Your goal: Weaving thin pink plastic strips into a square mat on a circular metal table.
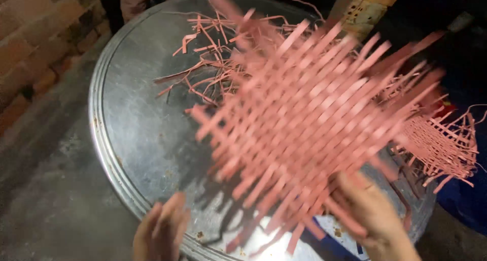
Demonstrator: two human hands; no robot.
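Honestly, the pink woven strip mat [309, 124] looks mostly plaited, ends loose; right hand [368, 210] grips its 5 o'clock edge, left hand [162, 230] open, empty, blurred.

Only the two hands and a little of each wrist show at the bottom of the view, and both are bare, with no glove and no sleeve reaching them. The left hand [161, 229] is smeared by motion blur, so its fingers run together and no detail of nails or rings can be made out. The right hand [366, 210] is a bit sharper, its knuckles and fingers distinct, with what may be a thin band on one finger, too blurred to confirm.
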